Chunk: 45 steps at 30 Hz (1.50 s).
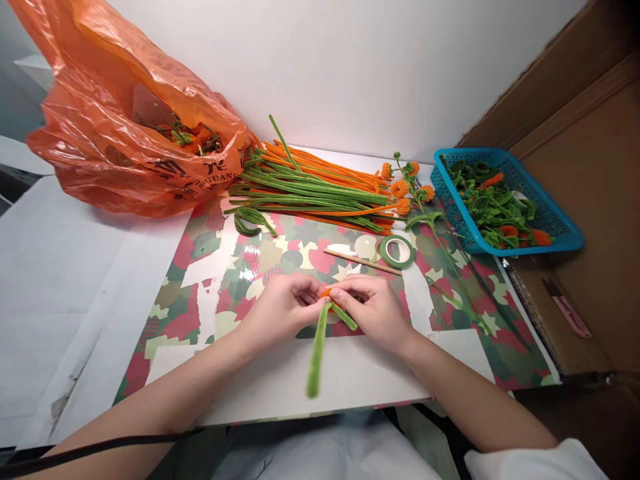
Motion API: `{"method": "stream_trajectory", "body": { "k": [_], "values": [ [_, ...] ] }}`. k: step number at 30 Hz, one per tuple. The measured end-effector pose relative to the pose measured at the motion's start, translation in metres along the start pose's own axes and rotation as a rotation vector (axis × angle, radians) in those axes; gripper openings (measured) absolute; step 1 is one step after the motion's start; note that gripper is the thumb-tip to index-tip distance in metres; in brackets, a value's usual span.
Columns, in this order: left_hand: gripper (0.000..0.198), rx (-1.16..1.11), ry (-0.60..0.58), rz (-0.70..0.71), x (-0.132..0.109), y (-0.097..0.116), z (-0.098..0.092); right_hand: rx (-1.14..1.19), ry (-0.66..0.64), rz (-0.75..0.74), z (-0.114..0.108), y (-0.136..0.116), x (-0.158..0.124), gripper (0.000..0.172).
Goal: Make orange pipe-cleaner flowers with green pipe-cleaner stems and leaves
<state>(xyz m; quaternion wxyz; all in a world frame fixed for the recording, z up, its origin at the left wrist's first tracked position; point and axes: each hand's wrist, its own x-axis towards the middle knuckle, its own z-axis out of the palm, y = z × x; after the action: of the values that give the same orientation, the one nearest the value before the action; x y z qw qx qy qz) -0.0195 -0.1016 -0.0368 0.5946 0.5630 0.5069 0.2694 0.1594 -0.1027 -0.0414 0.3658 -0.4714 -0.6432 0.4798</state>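
Both hands meet over the near middle of the table. My left hand (293, 300) and my right hand (373, 305) pinch a small orange chenille flower piece (327, 292) between fingers and thumbs. From it a green chenille stem (315, 357) hangs toward me, with a shorter green end (345, 317) slanting right. The fingers partly hide the orange piece. Just beyond my right hand lie a thin wooden stick (363, 261) and a roll of green tape (397, 252).
Orange and green chenille stems (320, 190) lie piled at the back. Finished orange flowers (400, 189) rest at their right end. An orange plastic bag (140, 147) stands left; a blue basket (505, 251) of green pieces stands right. A pink-handled tool (570, 313) lies on cardboard.
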Motion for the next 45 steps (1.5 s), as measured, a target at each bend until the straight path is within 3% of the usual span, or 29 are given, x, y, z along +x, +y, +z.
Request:
{"method": "stream_trajectory", "body": {
  "k": [7,12,18,23,28,33,45],
  "values": [
    [0.018,0.09,0.027,0.033,-0.001,0.0,0.002,-0.028,0.046,-0.002,0.004,-0.001,-0.003,0.016],
    [0.025,-0.182,-0.052,-0.124,0.003,0.003,-0.003,0.085,0.11,-0.022,0.002,0.001,-0.001,0.012],
    [0.026,-0.395,-0.07,-0.089,0.005,0.004,-0.003,0.027,0.171,-0.123,-0.003,0.002,0.0,0.008],
    [0.023,-0.433,-0.027,-0.061,0.001,0.008,0.003,-0.109,0.128,-0.23,-0.006,-0.003,0.001,0.007],
    [0.021,-0.407,-0.009,-0.062,0.0,0.009,0.002,-0.155,-0.032,-0.237,-0.012,-0.004,0.003,0.011],
    [0.022,-0.435,-0.046,-0.122,0.003,0.002,0.001,-0.123,-0.164,-0.176,-0.013,-0.002,0.004,0.017],
    [0.01,-0.378,-0.043,-0.137,0.001,0.005,0.002,0.224,-0.113,0.061,0.001,0.004,0.002,0.028]
  ]
}}
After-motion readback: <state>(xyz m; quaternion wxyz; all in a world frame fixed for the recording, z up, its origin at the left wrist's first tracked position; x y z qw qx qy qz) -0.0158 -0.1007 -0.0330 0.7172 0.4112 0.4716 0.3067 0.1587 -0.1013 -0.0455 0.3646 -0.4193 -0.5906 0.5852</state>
